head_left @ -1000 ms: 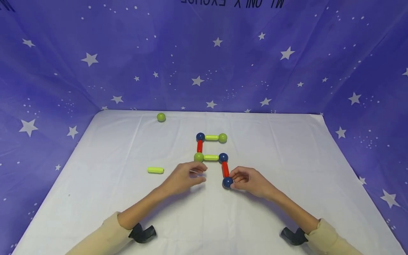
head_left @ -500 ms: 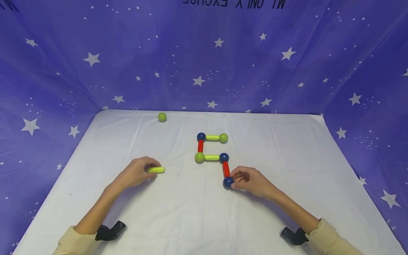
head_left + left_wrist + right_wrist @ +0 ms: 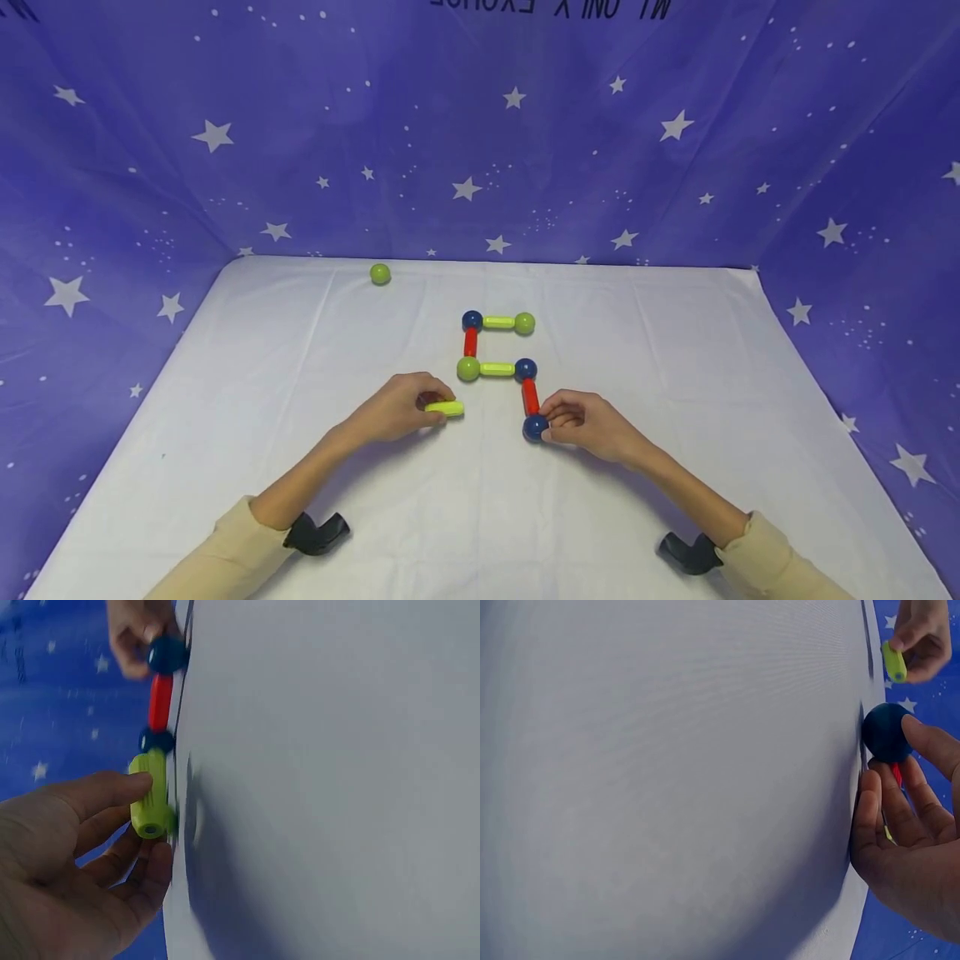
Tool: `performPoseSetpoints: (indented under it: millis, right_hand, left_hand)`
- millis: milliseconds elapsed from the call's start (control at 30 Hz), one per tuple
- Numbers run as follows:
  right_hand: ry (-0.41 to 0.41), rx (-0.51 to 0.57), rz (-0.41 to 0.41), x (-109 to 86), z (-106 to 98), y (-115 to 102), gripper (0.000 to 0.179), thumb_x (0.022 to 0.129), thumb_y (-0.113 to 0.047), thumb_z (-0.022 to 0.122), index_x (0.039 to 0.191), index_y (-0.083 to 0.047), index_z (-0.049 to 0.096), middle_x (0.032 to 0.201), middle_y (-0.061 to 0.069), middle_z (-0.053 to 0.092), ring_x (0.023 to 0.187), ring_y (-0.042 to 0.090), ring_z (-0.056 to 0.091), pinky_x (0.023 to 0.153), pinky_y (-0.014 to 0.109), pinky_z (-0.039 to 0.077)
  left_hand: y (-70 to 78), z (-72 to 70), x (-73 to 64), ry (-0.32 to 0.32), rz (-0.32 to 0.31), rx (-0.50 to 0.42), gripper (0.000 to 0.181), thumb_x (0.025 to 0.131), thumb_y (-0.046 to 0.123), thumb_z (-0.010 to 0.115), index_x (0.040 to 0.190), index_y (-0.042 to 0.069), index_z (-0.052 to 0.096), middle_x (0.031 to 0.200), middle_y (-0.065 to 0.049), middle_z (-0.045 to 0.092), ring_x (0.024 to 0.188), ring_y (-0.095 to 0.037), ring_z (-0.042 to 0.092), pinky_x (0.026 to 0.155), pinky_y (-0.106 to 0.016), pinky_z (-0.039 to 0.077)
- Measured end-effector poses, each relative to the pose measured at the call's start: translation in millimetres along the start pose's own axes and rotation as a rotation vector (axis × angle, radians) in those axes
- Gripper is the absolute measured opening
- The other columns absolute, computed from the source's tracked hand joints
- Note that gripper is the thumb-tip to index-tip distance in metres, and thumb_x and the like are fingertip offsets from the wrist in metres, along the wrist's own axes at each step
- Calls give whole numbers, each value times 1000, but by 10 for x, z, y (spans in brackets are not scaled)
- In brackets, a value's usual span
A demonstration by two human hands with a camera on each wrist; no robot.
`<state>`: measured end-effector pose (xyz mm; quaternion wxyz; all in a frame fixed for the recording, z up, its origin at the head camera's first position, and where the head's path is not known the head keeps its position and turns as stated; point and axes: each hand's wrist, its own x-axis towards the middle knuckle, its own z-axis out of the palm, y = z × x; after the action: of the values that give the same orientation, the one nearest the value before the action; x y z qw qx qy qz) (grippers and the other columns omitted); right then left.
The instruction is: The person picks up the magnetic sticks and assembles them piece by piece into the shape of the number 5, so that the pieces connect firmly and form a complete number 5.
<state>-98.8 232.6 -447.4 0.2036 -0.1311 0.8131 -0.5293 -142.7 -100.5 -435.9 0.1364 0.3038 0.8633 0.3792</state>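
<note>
My left hand [image 3: 397, 407] pinches a loose yellow-green rod [image 3: 450, 408] between thumb and fingers; the left wrist view shows the round socket in the rod's end [image 3: 152, 829]. To its right lies a zigzag of joined balls and rods. My right hand [image 3: 592, 423] holds the blue ball [image 3: 534, 428] at its near end, thumb on the ball [image 3: 885, 733]. From there a red rod [image 3: 530, 397] leads to another blue ball [image 3: 525, 369], then a yellow-green rod [image 3: 497, 369] and a green ball [image 3: 468, 368]. A second red rod [image 3: 470, 342] continues to a blue ball [image 3: 472, 321].
The chain ends in a yellow-green rod [image 3: 498, 322] and green ball [image 3: 524, 323]. A loose green ball [image 3: 380, 274] rests near the far edge of the white-covered table [image 3: 645, 333]. Blue star-printed cloth [image 3: 555, 142] hangs behind and at both sides. Black wrist pieces [image 3: 318, 534] sit by the cuffs.
My left hand went left from beside the chain, took hold of the loose yellow-green rod, and has brought it rightward towards the chain. My right hand stays at the near blue ball.
</note>
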Motion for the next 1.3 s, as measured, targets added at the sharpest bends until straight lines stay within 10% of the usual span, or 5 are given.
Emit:
performPoseSetpoints:
  millis: [533,1067,1300]
  right_hand:
    - [0,-40,0,39,16,-12,24,86,-9,78,107,-4,68,94,6,68,88,24,62,76,26,52]
    - [0,-14,-9,38,15,-14,25,84,-8,79,106,-2,67,94,7,68,89,25,63,76,26,53]
    - [1,-32,7,47,19,0,26,84,-11,80,105,-3,68,94,6,68,89,25,63,76,27,53]
  left_hand:
    - [365,506,406,-70,133,-5,21,84,1,77,104,3,73,92,1,69,83,-11,60,77,-25,50]
    - [375,554,369,-70,110,-36,19,85,2,78,103,3,72,92,0,68,84,-13,61,79,-26,51]
    - [253,283,350,83,63,-136,18,89,5,74,105,-1,72,90,-1,69,83,-13,63,78,-29,54]
